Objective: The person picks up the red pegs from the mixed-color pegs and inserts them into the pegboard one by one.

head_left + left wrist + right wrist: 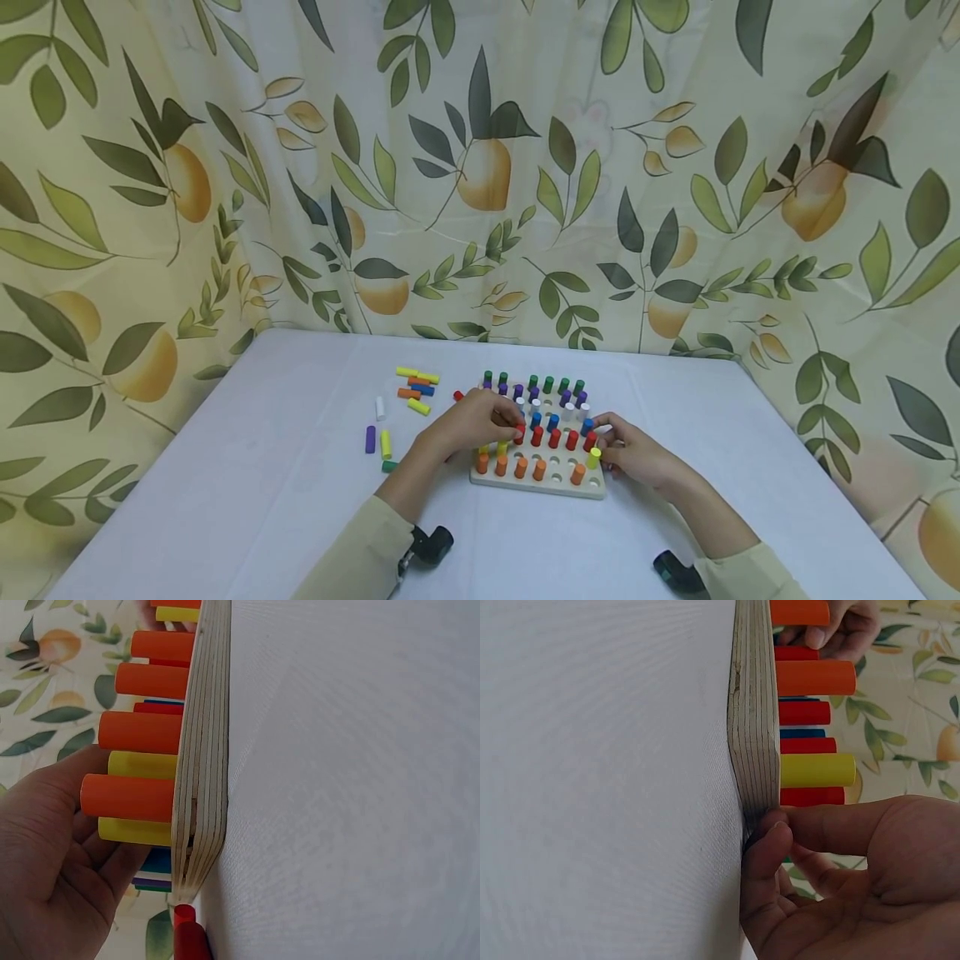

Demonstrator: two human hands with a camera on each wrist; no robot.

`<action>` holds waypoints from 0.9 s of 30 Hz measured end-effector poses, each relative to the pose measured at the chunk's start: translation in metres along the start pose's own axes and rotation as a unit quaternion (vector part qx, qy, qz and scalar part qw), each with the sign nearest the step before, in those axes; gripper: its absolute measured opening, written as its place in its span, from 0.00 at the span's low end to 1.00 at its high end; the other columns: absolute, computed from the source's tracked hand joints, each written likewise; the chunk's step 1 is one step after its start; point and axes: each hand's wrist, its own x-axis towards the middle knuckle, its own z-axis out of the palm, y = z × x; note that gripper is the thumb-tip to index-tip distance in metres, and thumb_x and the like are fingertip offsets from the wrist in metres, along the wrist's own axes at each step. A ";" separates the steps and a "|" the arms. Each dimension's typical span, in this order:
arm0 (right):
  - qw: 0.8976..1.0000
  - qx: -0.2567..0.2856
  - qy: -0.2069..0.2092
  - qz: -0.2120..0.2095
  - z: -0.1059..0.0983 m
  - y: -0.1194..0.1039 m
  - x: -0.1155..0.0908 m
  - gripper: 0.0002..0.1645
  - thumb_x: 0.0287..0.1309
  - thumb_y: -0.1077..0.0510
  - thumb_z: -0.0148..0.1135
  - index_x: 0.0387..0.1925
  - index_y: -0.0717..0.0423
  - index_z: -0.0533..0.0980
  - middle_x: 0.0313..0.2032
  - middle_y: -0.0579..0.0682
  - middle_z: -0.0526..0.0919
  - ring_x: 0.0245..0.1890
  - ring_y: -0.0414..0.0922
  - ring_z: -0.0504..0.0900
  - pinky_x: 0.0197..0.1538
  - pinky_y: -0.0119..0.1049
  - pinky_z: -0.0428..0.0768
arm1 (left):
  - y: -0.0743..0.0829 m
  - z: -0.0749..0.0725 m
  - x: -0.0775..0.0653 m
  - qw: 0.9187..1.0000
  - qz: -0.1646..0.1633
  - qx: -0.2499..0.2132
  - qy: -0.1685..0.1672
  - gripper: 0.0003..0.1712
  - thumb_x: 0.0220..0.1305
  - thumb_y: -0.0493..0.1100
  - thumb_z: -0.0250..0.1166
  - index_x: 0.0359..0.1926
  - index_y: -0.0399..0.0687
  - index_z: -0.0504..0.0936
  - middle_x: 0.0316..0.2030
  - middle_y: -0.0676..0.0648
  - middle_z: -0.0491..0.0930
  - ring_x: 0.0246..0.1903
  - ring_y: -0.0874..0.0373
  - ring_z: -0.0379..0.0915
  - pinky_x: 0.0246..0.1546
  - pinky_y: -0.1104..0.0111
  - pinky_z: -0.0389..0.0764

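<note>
A wooden pegboard (536, 489) lies on the white table, with rows of coloured pegs upright in its holes. My left hand (476, 421) reaches over its left side and pinches a red peg (520, 433) at the left end of the red row. In the left wrist view, orange pegs (139, 731) and yellow ones partly cover the left hand (56, 847). At the board's right edge, my right hand (633, 450) grips the side near a yellow peg (594, 458). The right wrist view shows the right hand's (847, 877) thumb and fingers at the board's edge (754, 750).
Loose pegs lie left of the board: yellow (418, 407), blue (422, 389), white (379, 407), purple (371, 439) and a partly covered green one (389, 467). A red peg (458, 396) lies beside the board. A leaf-patterned curtain (480, 208) hangs behind the table.
</note>
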 end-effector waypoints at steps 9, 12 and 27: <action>1.000 -0.002 -0.001 -0.003 -0.001 0.001 0.001 0.25 0.69 0.71 0.54 0.65 0.62 0.64 0.42 0.57 0.70 0.37 0.51 0.74 0.37 0.37 0.77 | 0.002 0.000 -0.001 1.000 -0.003 0.003 -0.002 0.07 0.66 0.35 0.72 0.43 0.50 0.91 0.39 0.53 0.87 0.37 0.63 0.79 0.42 0.72 0.81; 1.000 -0.002 0.000 -0.004 -0.001 0.001 0.001 0.25 0.69 0.71 0.53 0.65 0.62 0.64 0.42 0.56 0.70 0.37 0.51 0.74 0.37 0.36 0.77 | 0.002 0.000 -0.002 1.000 -0.003 0.003 -0.001 0.07 0.66 0.35 0.72 0.42 0.50 0.91 0.39 0.52 0.87 0.37 0.63 0.79 0.42 0.72 0.81; 1.000 -0.003 0.005 -0.001 0.000 0.003 0.001 0.25 0.68 0.72 0.53 0.64 0.61 0.65 0.42 0.57 0.70 0.36 0.51 0.74 0.37 0.36 0.77 | 0.003 -0.001 -0.003 1.000 -0.003 0.012 -0.004 0.07 0.67 0.36 0.72 0.44 0.49 0.91 0.39 0.54 0.86 0.37 0.63 0.79 0.42 0.72 0.81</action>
